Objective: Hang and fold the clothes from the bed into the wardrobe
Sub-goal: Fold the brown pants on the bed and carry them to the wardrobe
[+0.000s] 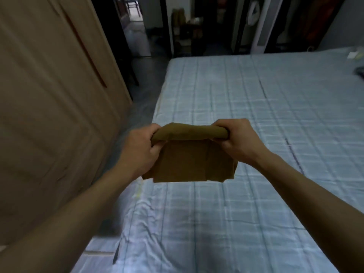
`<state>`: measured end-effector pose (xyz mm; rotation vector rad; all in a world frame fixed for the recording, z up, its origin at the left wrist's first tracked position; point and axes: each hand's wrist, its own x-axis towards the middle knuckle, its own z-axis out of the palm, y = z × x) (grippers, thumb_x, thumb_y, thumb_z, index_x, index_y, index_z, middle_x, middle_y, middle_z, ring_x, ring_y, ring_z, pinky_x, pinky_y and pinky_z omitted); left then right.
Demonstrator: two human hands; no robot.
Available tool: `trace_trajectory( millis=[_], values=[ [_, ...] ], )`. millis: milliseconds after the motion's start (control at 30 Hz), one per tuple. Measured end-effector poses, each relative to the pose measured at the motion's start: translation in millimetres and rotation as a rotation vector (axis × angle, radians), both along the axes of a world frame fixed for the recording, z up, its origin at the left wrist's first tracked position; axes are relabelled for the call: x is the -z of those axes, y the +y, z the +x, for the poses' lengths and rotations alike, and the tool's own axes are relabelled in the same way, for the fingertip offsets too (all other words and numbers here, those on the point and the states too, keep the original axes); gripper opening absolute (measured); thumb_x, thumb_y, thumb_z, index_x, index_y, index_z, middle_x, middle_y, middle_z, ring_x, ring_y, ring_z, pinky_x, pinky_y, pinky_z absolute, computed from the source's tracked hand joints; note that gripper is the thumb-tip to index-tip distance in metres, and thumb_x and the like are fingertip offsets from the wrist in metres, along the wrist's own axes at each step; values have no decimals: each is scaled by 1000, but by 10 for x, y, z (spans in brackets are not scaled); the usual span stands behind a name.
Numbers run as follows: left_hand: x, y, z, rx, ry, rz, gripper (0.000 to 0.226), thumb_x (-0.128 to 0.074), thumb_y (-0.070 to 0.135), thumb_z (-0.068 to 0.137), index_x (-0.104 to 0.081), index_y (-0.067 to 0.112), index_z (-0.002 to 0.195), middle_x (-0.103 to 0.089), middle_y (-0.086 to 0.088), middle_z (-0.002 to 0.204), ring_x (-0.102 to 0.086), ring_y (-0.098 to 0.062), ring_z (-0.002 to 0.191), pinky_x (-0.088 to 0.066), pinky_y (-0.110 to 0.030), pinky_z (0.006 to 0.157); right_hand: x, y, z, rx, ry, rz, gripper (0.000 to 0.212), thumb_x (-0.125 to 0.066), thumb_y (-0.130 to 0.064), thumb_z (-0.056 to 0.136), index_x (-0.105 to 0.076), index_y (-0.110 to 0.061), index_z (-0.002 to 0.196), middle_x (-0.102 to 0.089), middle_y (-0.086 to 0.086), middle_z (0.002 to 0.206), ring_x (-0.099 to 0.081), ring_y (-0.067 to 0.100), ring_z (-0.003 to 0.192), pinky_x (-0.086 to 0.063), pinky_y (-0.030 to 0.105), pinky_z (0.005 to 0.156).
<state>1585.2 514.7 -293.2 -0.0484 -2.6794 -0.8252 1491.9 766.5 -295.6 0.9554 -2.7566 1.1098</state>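
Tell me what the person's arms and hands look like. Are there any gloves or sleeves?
No gloves. The left hand and right hand are bare, with no rings that I can make out. The left forearm and right forearm are bare too: no sleeve, watch or bracelet shows, right down to the picture's edge.

Chair [133, 3] in bg, white bag [254, 13]

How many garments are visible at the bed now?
1. The brown folded garment is held above the bed, with the left hand and the right hand gripping its top fold. Small blurred items at the bed's far right corner cannot be identified.
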Motion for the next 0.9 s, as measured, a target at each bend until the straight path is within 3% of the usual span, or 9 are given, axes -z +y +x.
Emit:
trace_trajectory(
  millis=[100, 267, 500, 633, 767, 900],
  values=[
    [-522, 153, 394, -83, 20, -35, 2, -66, 15, 88, -66, 16, 89, -67, -1, 78, -62, -18, 74, -48, -39, 66, -477, 48, 204, -76, 92, 2, 9, -69, -17, 88, -71, -25, 90, -66, -11, 75, -62, 7, 71, -48, 27, 62],
    [-1187, 415, 1079, -228, 110, -30, 15, -69, 8, 81, -61, 21, 80, -63, 7, 71, -61, -12, 70, -39, -26, 61, -1175, 133, 591, -191, 186, -21, 4, -68, -22, 91, -71, -25, 90, -65, -11, 73, -60, 4, 68, -50, 28, 62],
    [-1954, 592, 1949, -400, 206, -85, 18, -71, 8, 80, -62, 23, 84, -66, 4, 76, -63, -18, 75, -46, -35, 66, -1954, 14, 1040, -362, 186, -96, 7, -72, -25, 89, -68, -30, 86, -62, -15, 71, -61, -1, 71, -40, 14, 58],
    [-2223, 593, 2454, -504, 246, -94, 12, -72, 9, 82, -62, 17, 84, -66, 0, 75, -62, -17, 73, -48, -39, 65, -2288, -194, 1344, -490, 215, -145, 7, -74, -25, 87, -69, -28, 86, -63, -15, 71, -62, -2, 71, -40, 11, 57],
    [-2314, 519, 2997, -594, 275, -80, 11, -70, 12, 86, -61, 18, 86, -64, 1, 77, -61, -14, 73, -50, -43, 66, -2442, -488, 1679, -643, 215, -203, 6, -77, -21, 85, -71, -24, 87, -67, -14, 74, -64, 0, 70, -51, 18, 59],
    [-2240, 429, 3588, -708, 272, -65, 12, -71, 11, 86, -63, 20, 89, -66, 4, 80, -62, -9, 74, -53, -43, 66, -2370, -905, 2090, -773, 172, -241, 11, -78, -16, 83, -71, -25, 82, -67, -13, 72, -64, 2, 68, -50, 20, 58]
  ],
)
